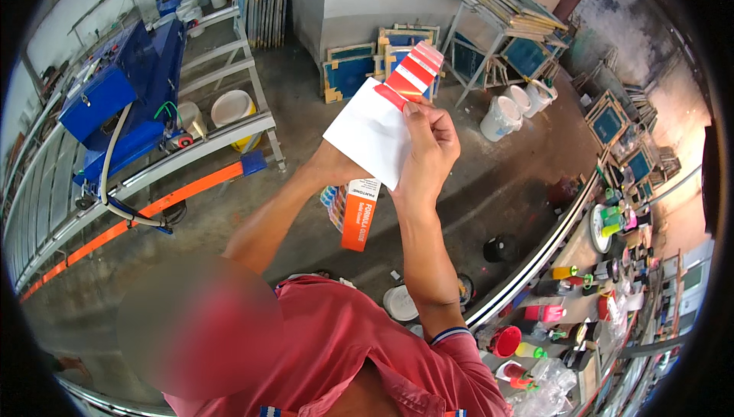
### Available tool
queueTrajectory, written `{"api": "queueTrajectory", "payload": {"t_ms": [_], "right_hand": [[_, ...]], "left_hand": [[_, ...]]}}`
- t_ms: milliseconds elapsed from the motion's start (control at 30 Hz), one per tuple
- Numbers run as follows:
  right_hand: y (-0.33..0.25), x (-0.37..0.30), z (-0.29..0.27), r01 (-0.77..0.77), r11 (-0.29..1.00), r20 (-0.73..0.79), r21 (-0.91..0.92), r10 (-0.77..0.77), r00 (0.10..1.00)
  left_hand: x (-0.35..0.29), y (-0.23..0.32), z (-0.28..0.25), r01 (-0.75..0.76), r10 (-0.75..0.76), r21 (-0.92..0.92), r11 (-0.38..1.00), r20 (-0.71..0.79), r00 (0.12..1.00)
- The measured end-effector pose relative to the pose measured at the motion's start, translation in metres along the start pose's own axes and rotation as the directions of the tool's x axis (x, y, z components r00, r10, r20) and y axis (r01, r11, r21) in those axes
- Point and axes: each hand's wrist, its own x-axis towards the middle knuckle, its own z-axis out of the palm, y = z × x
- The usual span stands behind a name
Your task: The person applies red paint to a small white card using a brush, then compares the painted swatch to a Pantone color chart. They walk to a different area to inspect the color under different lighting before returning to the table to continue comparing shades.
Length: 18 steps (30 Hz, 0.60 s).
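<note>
A white sheet [369,133] with a red patch at its top corner is held up in front of me. Against that corner lies a strip of red and pink colour swatches [414,73], pointing up and right. The thumb and fingers of my right hand [430,138] pinch the sheet and the strip together where they meet. My left hand [335,163] is behind the sheet, so its fingers are hidden. Below it hangs an orange and white colour swatch fan deck [357,218], its coloured leaves partly spread; the left hand appears to hold it.
To the left stand a metal rack [222,138] and blue machine [107,92]. Framed screens [348,77] lean against the wall, with white buckets [502,117] right of them. Ink containers [544,313] crowd the table along the right. A black pot [501,249] sits on the floor.
</note>
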Motion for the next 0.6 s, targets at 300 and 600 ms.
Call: {"api": "queueTrajectory", "payload": {"t_ms": [300, 600], "right_hand": [[0.000, -0.005, 0.000, -0.053, 0.999, -0.022, 0.005, 0.053, 0.998], [-0.003, -0.011, 0.007, -0.053, 0.999, -0.009, 0.008, 0.053, 0.999]], "left_hand": [[-0.008, -0.011, 0.007, 0.030, -0.037, -0.082, 0.996, -0.085, 0.996], [-0.013, -0.022, 0.004, -0.029, 0.034, 0.058, 0.998, -0.089, 0.995]]}}
